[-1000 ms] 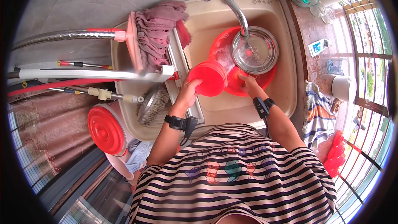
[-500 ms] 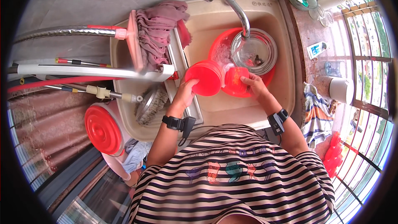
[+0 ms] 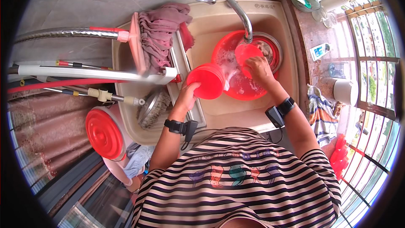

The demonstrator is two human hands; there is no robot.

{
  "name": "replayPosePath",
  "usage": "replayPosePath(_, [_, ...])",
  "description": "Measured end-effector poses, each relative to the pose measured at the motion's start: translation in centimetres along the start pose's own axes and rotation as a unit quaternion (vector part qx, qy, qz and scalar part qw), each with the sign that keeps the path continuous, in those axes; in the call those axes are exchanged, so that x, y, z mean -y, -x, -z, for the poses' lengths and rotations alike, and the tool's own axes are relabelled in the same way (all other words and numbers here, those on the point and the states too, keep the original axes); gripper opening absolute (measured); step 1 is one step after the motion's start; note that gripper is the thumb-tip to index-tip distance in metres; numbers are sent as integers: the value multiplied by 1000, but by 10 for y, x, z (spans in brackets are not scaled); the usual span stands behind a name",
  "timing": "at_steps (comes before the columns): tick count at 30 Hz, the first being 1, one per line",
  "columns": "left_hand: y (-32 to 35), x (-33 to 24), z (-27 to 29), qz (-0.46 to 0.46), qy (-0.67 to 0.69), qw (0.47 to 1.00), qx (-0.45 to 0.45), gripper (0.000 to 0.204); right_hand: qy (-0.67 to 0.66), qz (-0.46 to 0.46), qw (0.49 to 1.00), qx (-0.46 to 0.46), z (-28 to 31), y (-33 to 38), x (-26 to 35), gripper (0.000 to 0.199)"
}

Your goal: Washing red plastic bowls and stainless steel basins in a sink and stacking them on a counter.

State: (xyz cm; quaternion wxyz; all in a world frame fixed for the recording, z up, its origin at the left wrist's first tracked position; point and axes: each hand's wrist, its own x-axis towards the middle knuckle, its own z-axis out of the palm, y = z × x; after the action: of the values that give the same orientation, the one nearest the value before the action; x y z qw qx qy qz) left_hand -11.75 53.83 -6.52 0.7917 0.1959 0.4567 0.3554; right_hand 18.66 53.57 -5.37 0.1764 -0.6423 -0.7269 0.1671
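Left hand (image 3: 187, 97): fingers and thumb closed on the near left side of a red tub (image 3: 206, 81), held over the left edge of a red basin (image 3: 248, 94); which way its mouth faces cannot be told.

Right hand (image 3: 260, 70): fingers clamped on the near side of a small red cup (image 3: 247, 52), held above the basin, just below the faucet (image 3: 233, 5) spout.

Basin: round, in the right part of a beige sink (image 3: 225, 120), sudsy water inside. At its far right, a round rimmed vessel (image 3: 277, 50), partly hidden by hand and cup.

Left of the basin: mauve cloth (image 3: 158, 33), far; bristled brush (image 3: 152, 109), nearer.

Right counter: striped towel (image 3: 322, 116), near.
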Motion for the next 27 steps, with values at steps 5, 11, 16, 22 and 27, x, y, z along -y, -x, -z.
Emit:
replayPosePath(5, [2, -4, -6, -1, 1, 1000, -8, 34, 83, 117, 989, -17, -9, 1, -5, 11])
replayPosePath(11, [2, 0, 0, -6, 9, 1000, 3, 33, -2, 109, 993, -33, -14, 1, -3, 11])
replayPosePath(16, [2, 2, 3, 8, 31, 999, -20, 31, -387, -153, 909, -23, -31, 9, -6, 17])
replayPosePath(22, [4, 0, 5, 4, 25, 1000, -13, 29, -811, -373, 444, 72, -28, 29, 0, 31])
replayPosePath(27, [5, -1, 3, 19, 14, 1000, -12, 29, -690, -317, 651, -8, -21, 44, 16, 24])
